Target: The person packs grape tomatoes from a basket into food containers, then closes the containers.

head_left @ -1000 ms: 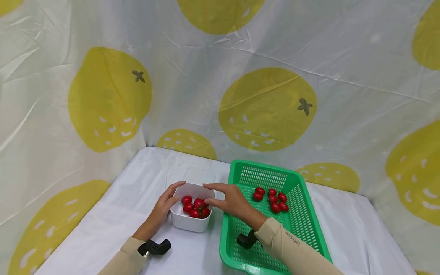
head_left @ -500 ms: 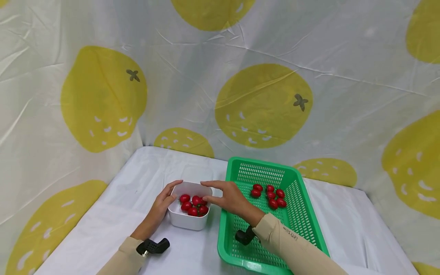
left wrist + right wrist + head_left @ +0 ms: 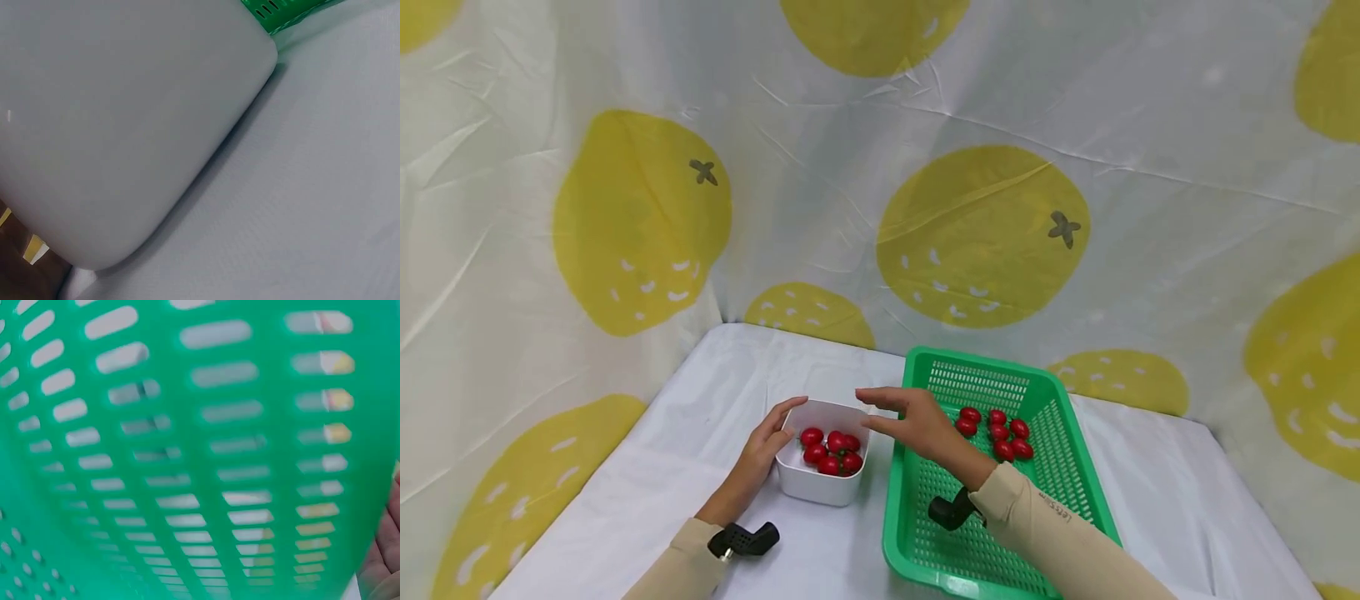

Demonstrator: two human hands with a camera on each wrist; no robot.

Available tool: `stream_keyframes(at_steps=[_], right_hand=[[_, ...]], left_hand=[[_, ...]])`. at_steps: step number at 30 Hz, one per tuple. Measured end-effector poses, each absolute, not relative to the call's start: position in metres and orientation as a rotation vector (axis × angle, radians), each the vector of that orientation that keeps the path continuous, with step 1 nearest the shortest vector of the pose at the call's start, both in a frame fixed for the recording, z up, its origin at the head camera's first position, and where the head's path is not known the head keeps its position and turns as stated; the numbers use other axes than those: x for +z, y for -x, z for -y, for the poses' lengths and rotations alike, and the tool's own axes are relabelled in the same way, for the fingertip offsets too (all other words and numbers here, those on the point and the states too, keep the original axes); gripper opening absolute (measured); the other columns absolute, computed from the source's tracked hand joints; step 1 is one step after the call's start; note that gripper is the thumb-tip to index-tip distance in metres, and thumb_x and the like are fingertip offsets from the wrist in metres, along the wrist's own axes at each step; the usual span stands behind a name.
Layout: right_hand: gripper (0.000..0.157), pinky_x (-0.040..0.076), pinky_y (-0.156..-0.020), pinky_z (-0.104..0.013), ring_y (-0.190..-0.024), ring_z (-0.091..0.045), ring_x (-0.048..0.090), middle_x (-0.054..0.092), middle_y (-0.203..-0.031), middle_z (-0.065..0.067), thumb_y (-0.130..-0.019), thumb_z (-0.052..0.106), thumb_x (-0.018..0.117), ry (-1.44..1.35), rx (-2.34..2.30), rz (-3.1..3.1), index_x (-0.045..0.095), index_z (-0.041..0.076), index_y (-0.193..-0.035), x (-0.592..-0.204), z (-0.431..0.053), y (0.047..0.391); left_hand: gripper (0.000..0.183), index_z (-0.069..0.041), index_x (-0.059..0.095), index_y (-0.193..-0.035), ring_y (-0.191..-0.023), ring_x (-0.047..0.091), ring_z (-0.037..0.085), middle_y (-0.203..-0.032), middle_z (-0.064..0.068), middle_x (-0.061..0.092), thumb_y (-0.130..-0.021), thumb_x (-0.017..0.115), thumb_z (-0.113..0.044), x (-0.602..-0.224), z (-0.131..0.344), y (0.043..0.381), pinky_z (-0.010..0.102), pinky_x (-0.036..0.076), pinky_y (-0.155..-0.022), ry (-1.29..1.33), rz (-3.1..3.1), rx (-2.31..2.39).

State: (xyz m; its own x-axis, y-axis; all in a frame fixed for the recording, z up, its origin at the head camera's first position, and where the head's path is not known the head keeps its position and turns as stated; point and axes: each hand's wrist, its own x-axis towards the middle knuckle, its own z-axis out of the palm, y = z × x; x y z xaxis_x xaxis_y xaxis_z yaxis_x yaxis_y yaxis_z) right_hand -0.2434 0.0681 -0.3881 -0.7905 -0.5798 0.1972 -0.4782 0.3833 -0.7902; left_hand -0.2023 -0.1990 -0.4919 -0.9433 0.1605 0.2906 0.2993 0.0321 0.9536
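My left hand [image 3: 758,443] grips white box [image 3: 816,487] by its left wall; right hand [image 3: 916,423] has fingers wide, nothing held, near right rim. Box with tomatoes [image 3: 829,465] sits between counter [image 3: 662,471]'s left edge and green basket [image 3: 892,500]. Likely light, stiff; I'd take opposite walls. Tomatoes may bruise.

Box [image 3: 816,488] left, basket [image 3: 895,558] right, both on the table [image 3: 647,492]; tomatoes [image 3: 828,465] in the box; others [image 3: 1003,451] in the basket's far half; curtain [image 3: 805,192] beyond the table's far edge.
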Motion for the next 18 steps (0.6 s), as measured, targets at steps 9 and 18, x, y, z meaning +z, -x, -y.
stream_keyframes(at_steps=[9, 18], right_hand=[[0.042, 0.052, -0.089, -0.027, -0.113, -0.02, 0.062, 0.065, -0.124, -0.003, -0.088, 0.027, 0.072, 0.852, -1.512, -2.46, 0.065, 0.01, -0.125, -0.378, -0.103, 0.25], [0.045, 0.053, -0.088, -0.032, -0.111, -0.02, 0.062, 0.063, -0.126, -0.01, -0.088, 0.029, 0.071, 0.755, -1.47, -2.514, 0.063, 0.008, -0.126, -0.382, -0.14, 0.25]], left_hand=[[0.044, -0.018, 0.04, -0.144, -0.147, 0.007, 0.032, -0.154, 0.007, 0.031, -0.101, 0.036, -0.011, -0.49, 0.199, 0.198, 0.067, 0.002, -0.111, 0.462, 2.189, -2.061], [0.045, -0.017, 0.04, -0.145, -0.147, 0.008, 0.032, -0.154, 0.008, 0.031, -0.101, 0.035, -0.009, -0.488, 0.197, 0.199, 0.064, 0.003, -0.112, 0.492, 2.181, -2.06]])
